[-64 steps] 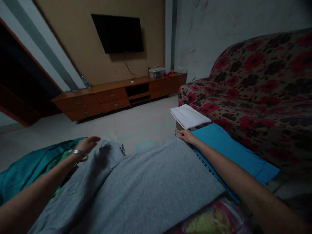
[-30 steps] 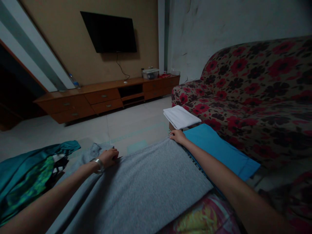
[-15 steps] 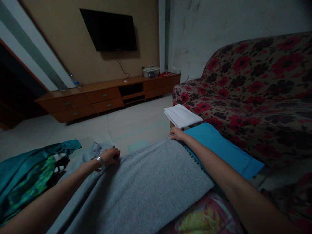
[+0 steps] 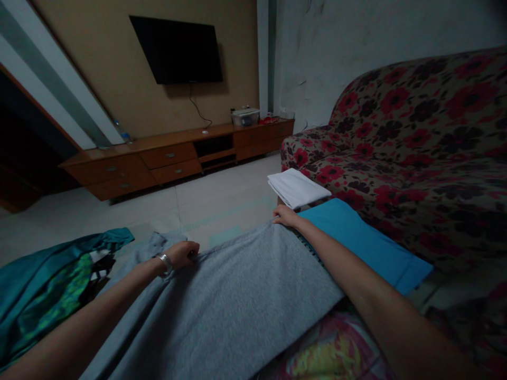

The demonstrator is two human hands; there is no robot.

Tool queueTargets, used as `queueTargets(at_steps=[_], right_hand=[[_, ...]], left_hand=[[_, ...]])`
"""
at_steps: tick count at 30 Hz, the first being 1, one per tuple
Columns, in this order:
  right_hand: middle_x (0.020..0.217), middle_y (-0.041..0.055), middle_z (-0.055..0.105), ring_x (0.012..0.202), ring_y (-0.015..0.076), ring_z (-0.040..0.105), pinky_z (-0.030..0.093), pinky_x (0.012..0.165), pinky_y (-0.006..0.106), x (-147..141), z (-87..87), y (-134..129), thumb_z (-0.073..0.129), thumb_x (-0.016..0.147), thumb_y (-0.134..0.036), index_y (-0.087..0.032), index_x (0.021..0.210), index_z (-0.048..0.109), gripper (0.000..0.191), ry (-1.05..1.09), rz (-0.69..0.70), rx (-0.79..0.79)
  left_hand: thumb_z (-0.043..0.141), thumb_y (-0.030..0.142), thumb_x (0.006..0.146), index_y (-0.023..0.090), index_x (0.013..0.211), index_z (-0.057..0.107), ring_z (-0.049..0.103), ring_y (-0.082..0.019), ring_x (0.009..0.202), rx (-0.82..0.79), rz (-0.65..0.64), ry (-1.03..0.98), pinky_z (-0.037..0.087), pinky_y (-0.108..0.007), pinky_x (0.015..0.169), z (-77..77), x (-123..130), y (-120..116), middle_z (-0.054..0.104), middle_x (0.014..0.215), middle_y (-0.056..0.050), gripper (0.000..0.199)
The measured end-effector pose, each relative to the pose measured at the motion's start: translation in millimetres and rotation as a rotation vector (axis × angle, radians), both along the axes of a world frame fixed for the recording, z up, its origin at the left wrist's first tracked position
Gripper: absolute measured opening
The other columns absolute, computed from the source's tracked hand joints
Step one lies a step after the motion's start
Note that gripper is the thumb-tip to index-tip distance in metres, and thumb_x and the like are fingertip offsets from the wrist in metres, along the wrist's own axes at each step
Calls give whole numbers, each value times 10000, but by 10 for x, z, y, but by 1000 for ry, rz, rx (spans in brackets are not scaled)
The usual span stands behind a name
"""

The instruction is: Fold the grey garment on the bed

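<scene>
A grey knit garment (image 4: 222, 301) lies spread across a patterned bedcover (image 4: 328, 353) in front of me. My left hand (image 4: 182, 254), with a silver bangle (image 4: 164, 263) on its wrist, grips the far edge of the grey cloth. My right hand (image 4: 285, 215) pinches the cloth's far right corner. Beyond that hand a folded white cloth (image 4: 298, 188) rests on a low surface, and a flat blue cloth (image 4: 364, 245) lies just right of my right forearm. A bunched teal and green garment (image 4: 43, 287) sits at the lower left.
A floral sofa (image 4: 400, 142) fills the right side. A low wooden TV cabinet (image 4: 170, 161) stands along the far wall beneath a wall-mounted television (image 4: 176, 50), with a plastic box (image 4: 245, 117) and a bottle (image 4: 122, 132) on top. Pale tiles cover the floor.
My left hand has come down from above the grey cloth's far left and moved right onto its edge. The cloth lies smoother, and the teal garment sits further left in view.
</scene>
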State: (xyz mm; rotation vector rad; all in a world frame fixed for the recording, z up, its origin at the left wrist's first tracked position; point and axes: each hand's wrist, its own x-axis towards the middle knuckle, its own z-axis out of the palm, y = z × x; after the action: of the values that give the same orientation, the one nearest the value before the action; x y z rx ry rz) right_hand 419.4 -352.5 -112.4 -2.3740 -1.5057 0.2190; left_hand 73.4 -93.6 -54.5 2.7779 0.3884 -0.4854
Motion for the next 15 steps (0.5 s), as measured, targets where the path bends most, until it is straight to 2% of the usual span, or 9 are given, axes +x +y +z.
queueTargets(at_steps=[8,15], right_hand=[[920,43,702,888,177,600,397,738,210,-9,84,-4,715,709,-287,-176,880,720,204,16,96,-97],[827,26,701,756,152,606,372,624,196,-79,182,14,691,688,-216,-177,886,706,202,14,98,-153]], left_hand=[[532,212,539,156,678,573,478,-151,653,-61,13,50,321,-236,603,-1,12,26,552,636,25,155],[577,311,582,178,621,572,485,-157,627,-52,37,23,313,-238,594,47,-28,32,576,622,5,138]])
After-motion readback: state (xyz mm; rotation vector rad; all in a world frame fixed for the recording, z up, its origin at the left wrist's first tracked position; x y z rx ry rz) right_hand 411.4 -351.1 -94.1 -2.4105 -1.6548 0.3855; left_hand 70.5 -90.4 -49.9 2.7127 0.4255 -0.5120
